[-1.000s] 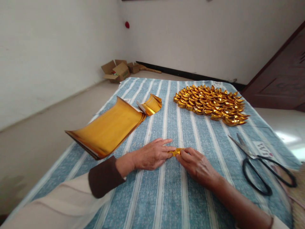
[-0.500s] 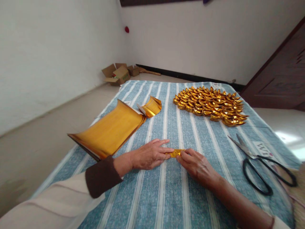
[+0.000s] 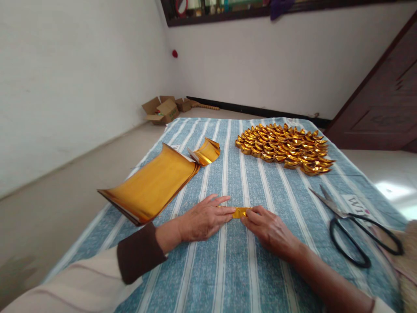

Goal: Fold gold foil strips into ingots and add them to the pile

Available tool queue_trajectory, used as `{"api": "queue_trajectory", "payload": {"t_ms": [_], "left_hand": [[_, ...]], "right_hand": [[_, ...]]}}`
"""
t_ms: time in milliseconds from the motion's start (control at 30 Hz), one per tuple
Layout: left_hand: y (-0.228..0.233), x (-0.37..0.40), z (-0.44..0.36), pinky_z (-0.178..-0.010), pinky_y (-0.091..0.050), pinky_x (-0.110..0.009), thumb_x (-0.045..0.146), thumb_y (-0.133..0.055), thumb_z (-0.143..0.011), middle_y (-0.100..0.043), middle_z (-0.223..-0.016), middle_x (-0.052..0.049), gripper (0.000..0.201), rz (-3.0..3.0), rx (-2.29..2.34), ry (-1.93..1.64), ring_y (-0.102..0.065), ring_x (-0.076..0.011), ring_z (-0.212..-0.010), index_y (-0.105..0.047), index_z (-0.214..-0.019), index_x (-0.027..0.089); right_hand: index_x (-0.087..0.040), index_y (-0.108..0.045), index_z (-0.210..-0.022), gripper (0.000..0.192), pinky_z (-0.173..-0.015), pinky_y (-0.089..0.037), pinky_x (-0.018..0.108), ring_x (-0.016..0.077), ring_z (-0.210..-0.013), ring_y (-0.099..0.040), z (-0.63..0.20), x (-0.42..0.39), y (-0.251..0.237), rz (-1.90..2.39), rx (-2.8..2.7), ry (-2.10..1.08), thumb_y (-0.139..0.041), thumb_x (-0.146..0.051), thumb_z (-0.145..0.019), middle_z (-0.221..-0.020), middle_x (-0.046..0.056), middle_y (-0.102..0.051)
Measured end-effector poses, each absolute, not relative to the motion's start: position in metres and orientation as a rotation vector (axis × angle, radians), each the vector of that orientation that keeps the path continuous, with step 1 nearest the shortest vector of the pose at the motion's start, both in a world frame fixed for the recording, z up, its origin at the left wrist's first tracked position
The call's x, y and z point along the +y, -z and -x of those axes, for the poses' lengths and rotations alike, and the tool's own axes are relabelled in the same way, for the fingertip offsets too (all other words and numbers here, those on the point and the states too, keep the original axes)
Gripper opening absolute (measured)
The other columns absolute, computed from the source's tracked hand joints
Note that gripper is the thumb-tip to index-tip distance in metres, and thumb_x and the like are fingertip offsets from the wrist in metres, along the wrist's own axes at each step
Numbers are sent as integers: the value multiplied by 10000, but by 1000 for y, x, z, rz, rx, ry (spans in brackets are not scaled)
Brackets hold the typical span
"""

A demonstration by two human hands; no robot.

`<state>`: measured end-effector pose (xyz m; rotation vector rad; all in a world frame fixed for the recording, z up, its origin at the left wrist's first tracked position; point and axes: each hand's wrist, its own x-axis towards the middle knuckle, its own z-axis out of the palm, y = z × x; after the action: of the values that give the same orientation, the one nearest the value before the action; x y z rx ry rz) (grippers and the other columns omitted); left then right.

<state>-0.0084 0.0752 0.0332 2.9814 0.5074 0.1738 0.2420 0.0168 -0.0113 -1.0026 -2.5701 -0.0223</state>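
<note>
A small folded strip of gold foil paper lies on the striped cloth between my two hands. My left hand rests flat over its left end, fingers stretched out and a little spread. At the other end my right hand is closed, thumb and fingertips pinching the strip. Both ends of the strip are hidden under the fingers. Beyond my left hand lies a stack of gold foil sheets with curled edges, and a smaller curled gold stack touches its far corner.
Many folded gold paper ingots are packed together at the table's far right. Black-handled scissors lie half open, right of my right hand. The striped tablecloth covers the table. Cardboard boxes stand on the floor behind.
The camera view has tilted up slightly, so things sit lower in the picture. The foil strip looks flatter between my fingers. Both hands stay at its ends.
</note>
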Motion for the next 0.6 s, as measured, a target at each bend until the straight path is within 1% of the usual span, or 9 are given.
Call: {"api": "queue_trajectory", "payload": {"t_ms": [133, 233, 333, 467, 533, 600], "left_hand": [[-37, 77, 5, -992, -427, -480, 145, -569, -888, -673, -1254, -53, 254, -2974, 502, -143, -504, -326, -1285, -667, -1114, 208], [-36, 77, 4, -988, -429, -462, 157, -534, -915, -655, -1284, -69, 268, -2983, 481, -101, -524, -312, -1261, -650, -1154, 191], [-36, 79, 6, -1003, -419, -456, 167, -484, -943, -618, -1345, -70, 301, -2982, 446, -42, -493, -317, -1294, -624, -1209, 181], [-39, 82, 8, -1027, -407, -470, 177, -506, -929, -597, -1373, -61, 308, -2947, 432, 14, -443, -341, -1339, -628, -1211, 190], [-41, 83, 7, -1034, -409, -458, 167, -531, -907, -603, -1364, -64, 307, -2924, 429, -5, -457, -326, -1330, -645, -1191, 199], [-42, 84, 4, -1035, -419, -407, 155, -574, -871, -651, -1290, -47, 259, -2901, 457, -61, -532, -274, -1255, -691, -1092, 221]], "right_hand": [[-163, -638, -961, 127, -789, -538, 324, 194, -883, -553, -243, 17, 10, 996, -2566, -20, -512, -154, -971, -919, 56, -642], [-161, -637, -973, 133, -793, -533, 335, 201, -901, -553, -245, 18, 7, 1005, -2586, -69, -505, -151, -973, -936, 60, -644], [-160, -639, -973, 145, -802, -524, 338, 208, -919, -551, -246, 18, 5, 1015, -2601, -130, -497, -136, -970, -938, 64, -645], [-159, -639, -941, 153, -815, -511, 336, 209, -934, -546, -246, 19, 4, 1036, -2603, -148, -492, -128, -968, -944, 67, -645], [-158, -636, -912, 151, -814, -507, 332, 209, -927, -541, -245, 19, 4, 1041, -2615, -142, -498, -122, -962, -938, 66, -642], [-159, -632, -888, 148, -802, -503, 325, 208, -918, -534, -245, 19, 4, 1046, -2628, -135, -507, -114, -953, -917, 63, -637]]}}
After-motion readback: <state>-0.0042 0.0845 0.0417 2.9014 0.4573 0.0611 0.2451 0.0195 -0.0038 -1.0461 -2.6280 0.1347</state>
